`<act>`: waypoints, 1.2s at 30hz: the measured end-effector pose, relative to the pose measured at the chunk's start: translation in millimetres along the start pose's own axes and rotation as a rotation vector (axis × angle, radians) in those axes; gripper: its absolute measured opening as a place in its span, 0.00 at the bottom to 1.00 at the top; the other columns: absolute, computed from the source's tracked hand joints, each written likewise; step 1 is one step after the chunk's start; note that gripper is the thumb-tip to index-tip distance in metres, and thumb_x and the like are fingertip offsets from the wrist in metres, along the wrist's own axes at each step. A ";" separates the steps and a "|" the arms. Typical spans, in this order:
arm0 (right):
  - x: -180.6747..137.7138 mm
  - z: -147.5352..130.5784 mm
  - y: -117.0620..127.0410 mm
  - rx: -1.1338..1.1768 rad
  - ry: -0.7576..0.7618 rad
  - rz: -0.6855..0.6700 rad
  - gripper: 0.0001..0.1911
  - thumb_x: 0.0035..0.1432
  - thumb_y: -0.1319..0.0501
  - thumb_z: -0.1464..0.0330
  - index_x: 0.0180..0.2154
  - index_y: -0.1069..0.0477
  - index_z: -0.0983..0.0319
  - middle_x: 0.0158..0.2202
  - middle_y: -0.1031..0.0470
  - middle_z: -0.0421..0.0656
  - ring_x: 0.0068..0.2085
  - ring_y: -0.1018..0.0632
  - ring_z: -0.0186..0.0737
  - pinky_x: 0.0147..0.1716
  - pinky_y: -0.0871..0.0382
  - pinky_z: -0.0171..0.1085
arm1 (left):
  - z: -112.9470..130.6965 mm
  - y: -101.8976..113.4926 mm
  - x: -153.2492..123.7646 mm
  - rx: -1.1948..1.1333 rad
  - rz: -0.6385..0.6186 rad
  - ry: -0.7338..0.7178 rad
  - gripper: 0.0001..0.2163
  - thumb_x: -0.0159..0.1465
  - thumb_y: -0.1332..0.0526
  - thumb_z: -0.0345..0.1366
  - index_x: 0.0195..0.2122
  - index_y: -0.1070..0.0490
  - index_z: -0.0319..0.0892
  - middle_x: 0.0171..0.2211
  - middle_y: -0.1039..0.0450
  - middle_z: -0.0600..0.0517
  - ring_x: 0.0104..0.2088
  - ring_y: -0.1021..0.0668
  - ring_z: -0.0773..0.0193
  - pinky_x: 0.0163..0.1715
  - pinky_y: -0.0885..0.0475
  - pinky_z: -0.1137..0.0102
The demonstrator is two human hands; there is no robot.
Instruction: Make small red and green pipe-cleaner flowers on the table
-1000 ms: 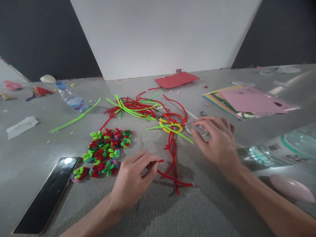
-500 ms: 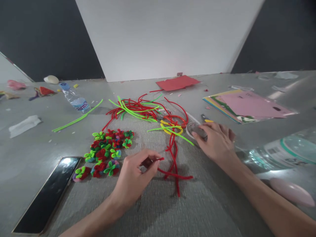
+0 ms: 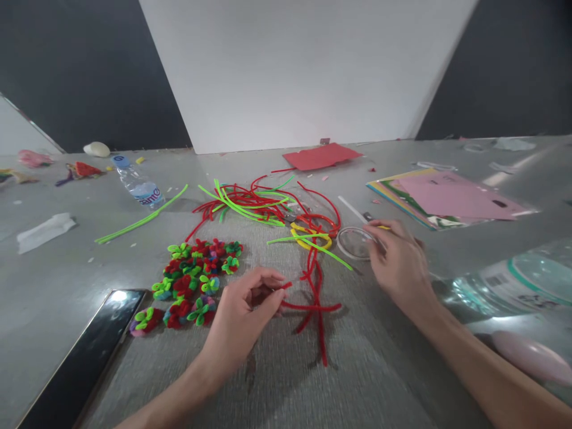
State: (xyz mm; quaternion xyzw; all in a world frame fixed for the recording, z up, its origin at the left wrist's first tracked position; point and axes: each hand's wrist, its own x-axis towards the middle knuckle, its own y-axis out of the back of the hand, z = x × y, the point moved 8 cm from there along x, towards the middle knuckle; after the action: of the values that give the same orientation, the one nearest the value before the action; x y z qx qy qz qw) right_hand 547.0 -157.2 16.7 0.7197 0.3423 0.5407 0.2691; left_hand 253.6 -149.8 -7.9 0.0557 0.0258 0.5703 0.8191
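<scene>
My left hand (image 3: 250, 316) pinches a short red pipe cleaner (image 3: 313, 307) between thumb and fingers, its free end pointing right. That end crosses several other red pipe cleaners (image 3: 321, 339) on the table. My right hand (image 3: 400, 262) is closed at the right edge of a clear tape roll (image 3: 342, 245); what lies between its fingertips is mostly hidden. Scissors with orange and yellow handles (image 3: 328, 243) rest left of the roll, partly under green pipe cleaners (image 3: 337, 258). Left of my left hand sit several small red and green pipe-cleaner flowers (image 3: 183, 286).
A phone (image 3: 84, 357) lies front left. Behind are a heap of red and green pipe cleaners (image 3: 250, 202), a small water bottle (image 3: 140, 185) and red paper (image 3: 322, 157). To the right are coloured sheets (image 3: 456, 196), a large bottle (image 3: 513, 277) and a pink oval object (image 3: 531, 356).
My right hand has drawn back slightly to the right, and the grey round thing under its fingers no longer shows inside the tape roll. My left hand still holds the red pipe cleaner, its end shifted slightly left.
</scene>
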 end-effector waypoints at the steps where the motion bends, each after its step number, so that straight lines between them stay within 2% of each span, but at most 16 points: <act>1: 1.7 -4.0 5.9 0.061 0.031 0.038 0.16 0.68 0.46 0.70 0.49 0.21 0.63 0.52 0.21 0.53 0.51 0.20 0.53 0.50 0.28 0.53 | -0.9 -0.1 1.1 -0.031 -0.004 0.013 0.05 0.65 0.35 0.33 0.42 0.23 0.42 0.34 0.20 0.53 0.29 0.19 0.69 0.31 0.22 0.76; 5: 2.1 -24.1 35.3 0.275 0.113 0.215 0.11 0.69 0.42 0.72 0.46 0.21 0.60 0.47 0.20 0.49 0.48 0.19 0.47 0.50 0.26 0.46 | -4.3 1.2 4.1 -0.096 -0.002 0.058 0.05 0.64 0.35 0.32 0.40 0.22 0.41 0.31 0.20 0.53 0.29 0.18 0.68 0.31 0.22 0.75; 7: -1.7 -36.9 45.6 0.336 0.139 0.243 0.08 0.69 0.41 0.73 0.44 0.23 0.59 0.44 0.20 0.47 0.44 0.19 0.43 0.43 0.25 0.41 | -5.5 2.2 4.6 -0.107 0.007 0.072 0.04 0.63 0.34 0.32 0.39 0.21 0.40 0.30 0.20 0.52 0.29 0.18 0.68 0.31 0.22 0.75; 12: -18.9 -76.1 42.5 0.335 0.266 0.036 0.07 0.71 0.43 0.74 0.44 0.28 0.57 0.35 0.21 0.39 0.33 0.21 0.34 0.33 0.29 0.33 | -3.0 3.6 3.8 -0.134 0.034 0.061 0.04 0.61 0.31 0.33 0.37 0.21 0.41 0.28 0.20 0.53 0.28 0.19 0.69 0.30 0.24 0.77; 17: -39.0 -106.6 24.5 0.421 0.363 -0.257 0.09 0.72 0.45 0.75 0.46 0.31 0.56 0.33 0.22 0.36 0.30 0.22 0.31 0.31 0.32 0.32 | 0.5 5.2 1.9 -0.122 0.057 0.036 0.03 0.61 0.31 0.32 0.34 0.24 0.41 0.26 0.22 0.55 0.26 0.21 0.69 0.29 0.25 0.77; 19: -45.4 -116.9 23.2 0.449 0.421 -0.311 0.10 0.71 0.46 0.76 0.45 0.31 0.56 0.33 0.23 0.36 0.30 0.22 0.31 0.29 0.34 0.32 | 0.1 7.5 1.6 -0.113 0.085 0.031 0.05 0.61 0.32 0.33 0.35 0.27 0.41 0.26 0.23 0.56 0.27 0.20 0.69 0.29 0.25 0.77; 24: -54.3 -128.1 28.5 0.489 0.518 -0.313 0.11 0.69 0.47 0.77 0.45 0.31 0.56 0.31 0.23 0.36 0.28 0.23 0.33 0.29 0.34 0.34 | -4.6 11.3 1.2 -0.147 0.149 0.063 0.17 0.63 0.31 0.34 0.46 0.39 0.46 0.23 0.25 0.61 0.26 0.21 0.68 0.29 0.27 0.76; 27: -56.2 -127.3 30.4 0.492 0.542 -0.288 0.11 0.69 0.47 0.77 0.44 0.31 0.57 0.31 0.23 0.36 0.27 0.23 0.33 0.28 0.33 0.34 | -5.5 12.6 1.6 -0.189 0.165 0.077 0.21 0.63 0.31 0.35 0.52 0.41 0.46 0.23 0.25 0.61 0.25 0.21 0.67 0.29 0.26 0.75; 31: -55.6 -126.1 32.4 0.515 0.563 -0.262 0.11 0.68 0.47 0.78 0.45 0.31 0.57 0.32 0.21 0.37 0.27 0.23 0.33 0.29 0.31 0.33 | -6.6 13.2 4.5 -0.211 0.138 0.088 0.21 0.64 0.31 0.39 0.55 0.35 0.42 0.24 0.24 0.58 0.26 0.21 0.67 0.30 0.25 0.75; 36: -55.0 -129.0 32.8 0.529 0.604 -0.261 0.11 0.68 0.47 0.78 0.44 0.32 0.58 0.30 0.22 0.37 0.27 0.23 0.32 0.29 0.30 0.32 | -11.1 12.0 7.2 -0.303 0.106 0.110 0.13 0.64 0.30 0.41 0.44 0.26 0.39 0.25 0.23 0.55 0.26 0.21 0.68 0.28 0.26 0.76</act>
State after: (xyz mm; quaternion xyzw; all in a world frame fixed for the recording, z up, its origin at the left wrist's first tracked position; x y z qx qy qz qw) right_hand 419.5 -218.4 43.7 0.5239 0.6212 0.5821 0.0289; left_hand 243.8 -138.2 -17.3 -0.0985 -0.0187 0.6123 0.7842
